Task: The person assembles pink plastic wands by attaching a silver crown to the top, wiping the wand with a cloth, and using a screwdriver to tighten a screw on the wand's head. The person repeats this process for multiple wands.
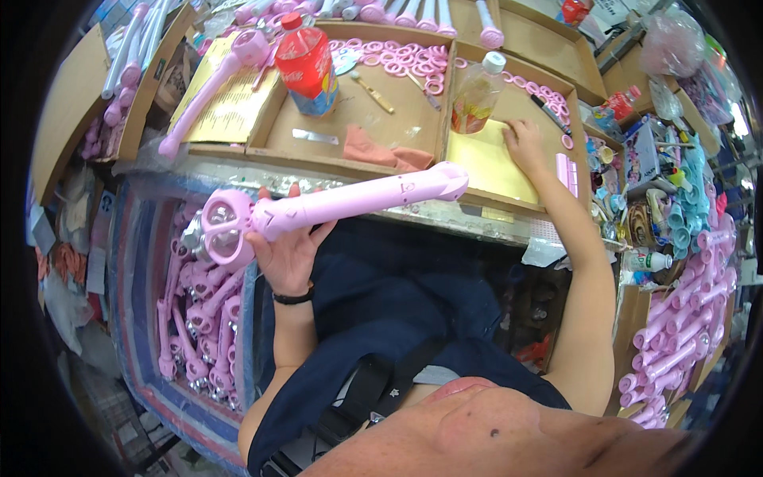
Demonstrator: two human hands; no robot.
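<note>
My left hand (288,250) grips a long pink plastic toy wand (358,199) near its round head, thumb in front and fingers behind. The wand lies almost level across the view, its tapering end to the right. Clear, shiny pieces show in the openings of its head. My right hand (524,145) rests with fingers stretched on a yellow sheet of paper (489,167) in the right cardboard tray. A bottle with a white cap (478,95) stands on that paper, left of my right hand. A dark pen (550,115) and small pink rings lie beyond this hand.
A blue-and-white lined bin (151,350) at left holds several pink wands. In the middle cardboard tray (274,143) are a red-labelled bottle (307,67), pink rings (405,60), a brush (372,94) and an orange cloth (387,149). Pink tubes (675,318) are piled at right.
</note>
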